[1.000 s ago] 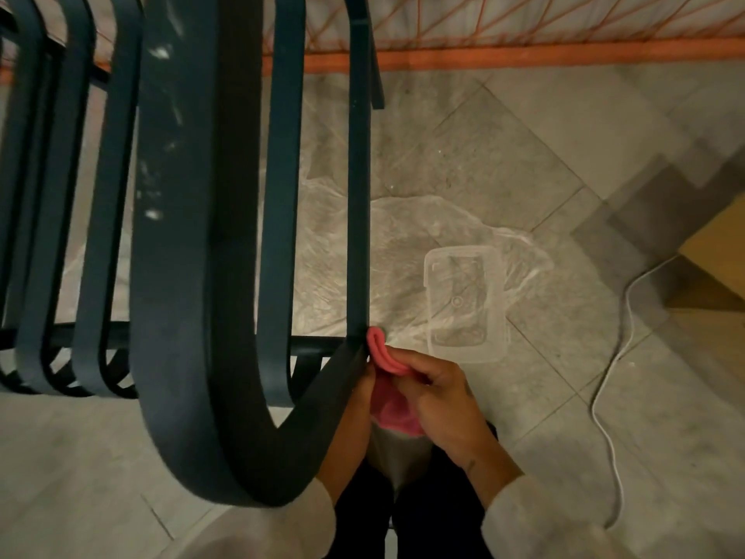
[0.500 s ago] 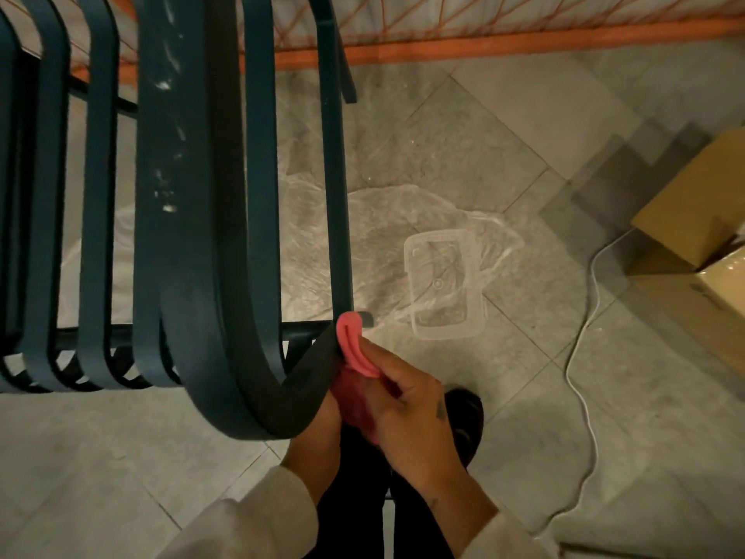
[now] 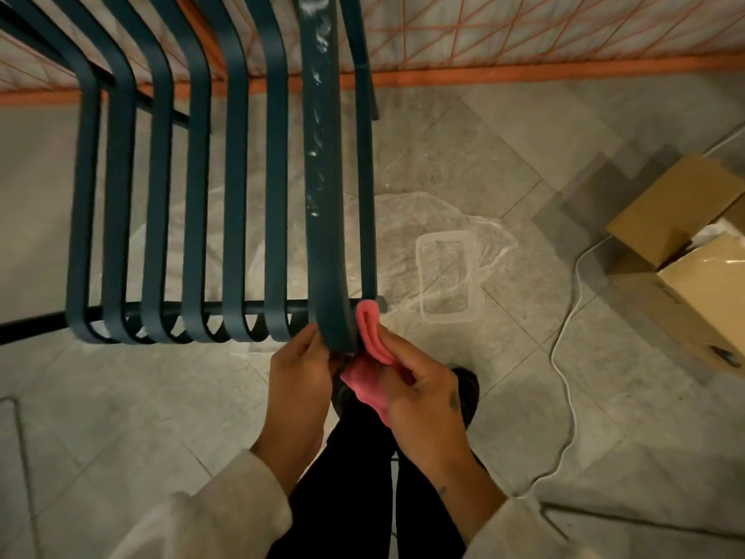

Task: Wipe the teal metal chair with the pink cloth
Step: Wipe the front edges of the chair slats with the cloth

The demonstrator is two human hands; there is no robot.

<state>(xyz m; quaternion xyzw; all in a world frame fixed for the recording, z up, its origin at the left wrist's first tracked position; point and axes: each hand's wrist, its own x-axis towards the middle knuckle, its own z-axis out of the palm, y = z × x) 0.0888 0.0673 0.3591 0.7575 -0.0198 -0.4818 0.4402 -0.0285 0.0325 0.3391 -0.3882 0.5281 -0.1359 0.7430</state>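
As the right hand pinches the cloth, the left hand seemingly gripping the chair, the fold may slip off.

I see a dark teal slatted metal chair flecked white, a pink cloth, grey diagonal floor tiles, and an orange criss-cross railing.

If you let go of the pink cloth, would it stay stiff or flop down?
Probably flop: the pink cloth folds softly where the right hand pinches it and droops below. It seems light, since a pinch alone holds it.
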